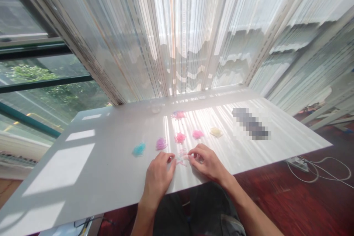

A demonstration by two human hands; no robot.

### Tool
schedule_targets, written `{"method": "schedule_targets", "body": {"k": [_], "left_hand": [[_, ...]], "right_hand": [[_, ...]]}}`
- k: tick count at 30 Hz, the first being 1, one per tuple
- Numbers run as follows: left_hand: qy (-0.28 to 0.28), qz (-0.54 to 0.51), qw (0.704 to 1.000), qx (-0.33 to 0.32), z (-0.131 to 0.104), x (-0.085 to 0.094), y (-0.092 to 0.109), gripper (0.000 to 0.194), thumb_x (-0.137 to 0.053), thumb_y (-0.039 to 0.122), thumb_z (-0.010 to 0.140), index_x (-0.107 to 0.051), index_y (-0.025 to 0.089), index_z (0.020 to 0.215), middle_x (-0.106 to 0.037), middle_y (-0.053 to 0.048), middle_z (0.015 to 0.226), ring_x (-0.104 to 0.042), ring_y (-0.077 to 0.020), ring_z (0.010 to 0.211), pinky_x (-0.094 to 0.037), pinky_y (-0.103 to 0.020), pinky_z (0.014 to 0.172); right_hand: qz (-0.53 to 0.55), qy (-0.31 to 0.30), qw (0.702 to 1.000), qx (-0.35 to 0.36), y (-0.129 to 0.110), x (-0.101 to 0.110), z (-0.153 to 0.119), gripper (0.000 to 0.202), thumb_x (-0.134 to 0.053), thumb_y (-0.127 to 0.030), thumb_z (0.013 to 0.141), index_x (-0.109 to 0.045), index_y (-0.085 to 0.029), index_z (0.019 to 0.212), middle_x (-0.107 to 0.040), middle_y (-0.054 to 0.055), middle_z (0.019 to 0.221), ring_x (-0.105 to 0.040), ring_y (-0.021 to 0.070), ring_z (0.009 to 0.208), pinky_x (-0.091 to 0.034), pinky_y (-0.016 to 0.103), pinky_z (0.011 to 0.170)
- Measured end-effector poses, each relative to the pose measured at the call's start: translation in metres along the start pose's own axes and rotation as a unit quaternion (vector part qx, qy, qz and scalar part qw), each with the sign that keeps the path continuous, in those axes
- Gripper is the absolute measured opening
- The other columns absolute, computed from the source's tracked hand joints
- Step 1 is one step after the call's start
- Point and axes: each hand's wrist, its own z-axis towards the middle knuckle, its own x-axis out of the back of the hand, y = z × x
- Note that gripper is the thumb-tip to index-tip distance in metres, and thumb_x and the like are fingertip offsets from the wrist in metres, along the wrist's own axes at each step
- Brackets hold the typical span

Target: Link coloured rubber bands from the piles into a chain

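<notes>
Small piles of thin, coloured pieces lie on the white table [110,166]: a teal pile [138,149], a purple pile [161,143], a red-pink pile [180,138], a pink pile [197,134] and a pale yellow pile [216,132]. Behind them is a mixed pink and purple pile [179,114]. A few loose pink pieces [181,163] sit between my hands. My left hand [160,172] rests by them with its fingertips pinched together. My right hand [207,162] also pinches, close to the pink pieces. What either pinch holds is too small to make out.
A pixelated dark object [251,123] lies on the table's right part. Two clear round items [156,108] [201,97] stand near the back edge. Striped sheer curtains [182,37] hang behind the table. White cables [318,169] lie on the red floor at right.
</notes>
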Motion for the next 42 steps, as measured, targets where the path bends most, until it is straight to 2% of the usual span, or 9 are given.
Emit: {"method": "schedule_targets", "body": {"k": [6, 12, 18, 25, 31, 37, 42], "left_hand": [[0.000, 0.033, 0.999, -0.004, 0.003, -0.002, 0.003, 0.009, -0.060, 0.022, 0.095, -0.068, 0.023, 0.089, -0.072, -0.002, 0.085, -0.069, -0.0210, 0.075, -0.050, -0.030, 0.070], [-0.006, -0.010, 0.999, -0.031, 0.001, -0.002, 0.002, 0.014, -0.055, 0.026, 0.099, -0.068, 0.022, 0.092, -0.073, -0.003, 0.088, -0.069, -0.0213, 0.076, -0.050, -0.032, 0.070], [0.004, -0.026, 0.998, -0.062, 0.005, -0.007, 0.010, 0.014, -0.056, 0.026, 0.098, -0.069, 0.022, 0.096, -0.074, -0.003, 0.090, -0.069, -0.0210, 0.075, -0.052, -0.033, 0.071], [0.016, 0.015, 0.998, -0.056, 0.003, 0.000, -0.005, 0.010, -0.061, 0.022, 0.095, -0.070, 0.023, 0.100, -0.075, -0.002, 0.093, -0.071, -0.0218, 0.078, -0.050, -0.034, 0.073], [-0.006, 0.037, 0.998, -0.048, 0.001, 0.008, -0.012, 0.008, -0.062, 0.021, 0.095, -0.069, 0.024, 0.091, -0.073, 0.000, 0.091, -0.069, -0.0205, 0.075, -0.047, -0.033, 0.071], [0.031, 0.033, 0.994, -0.097, 0.003, 0.004, -0.009, 0.016, -0.053, 0.020, 0.099, -0.063, 0.022, 0.086, -0.071, -0.001, 0.084, -0.067, -0.0207, 0.072, -0.047, -0.033, 0.068], [0.058, -0.037, 0.989, -0.128, 0.003, 0.003, 0.000, 0.016, -0.047, 0.025, 0.103, -0.061, 0.022, 0.094, -0.069, -0.002, 0.081, -0.066, -0.0191, 0.069, -0.050, -0.030, 0.066]], "right_hand": [[-0.033, -0.005, 0.999, 0.030, 0.000, -0.002, -0.001, 0.011, -0.062, -0.022, 0.093, -0.073, -0.021, 0.094, -0.062, 0.004, 0.082, -0.063, 0.0187, 0.076, -0.052, 0.031, 0.072], [-0.034, 0.012, 0.997, 0.064, 0.004, -0.004, -0.002, 0.009, -0.066, -0.021, 0.093, -0.073, -0.019, 0.098, -0.062, 0.004, 0.082, -0.063, 0.0186, 0.074, -0.052, 0.030, 0.070], [-0.030, 0.004, 0.996, 0.079, 0.008, -0.005, -0.002, 0.021, -0.067, -0.019, 0.093, -0.072, -0.022, 0.113, -0.063, 0.004, 0.087, -0.065, 0.0184, 0.078, -0.055, 0.030, 0.075], [-0.031, 0.016, 0.997, 0.074, 0.006, -0.004, -0.002, 0.009, -0.065, -0.015, 0.090, -0.070, -0.020, 0.096, -0.061, 0.003, 0.084, -0.063, 0.0182, 0.076, -0.052, 0.029, 0.070], [-0.035, 0.015, 0.997, 0.072, 0.004, -0.005, -0.002, 0.008, -0.063, -0.014, 0.089, -0.067, -0.020, 0.088, -0.060, 0.003, 0.082, -0.061, 0.0182, 0.076, -0.050, 0.029, 0.070], [-0.033, 0.015, 0.996, 0.077, 0.004, -0.004, -0.003, 0.007, -0.063, -0.016, 0.091, -0.069, -0.019, 0.092, -0.060, 0.003, 0.083, -0.061, 0.0184, 0.075, -0.051, 0.029, 0.070], [-0.016, 0.020, 0.997, 0.074, 0.002, -0.003, -0.003, 0.011, -0.064, -0.021, 0.094, -0.070, -0.019, 0.102, -0.063, 0.005, 0.086, -0.063, 0.0188, 0.077, -0.053, 0.031, 0.072]]}}
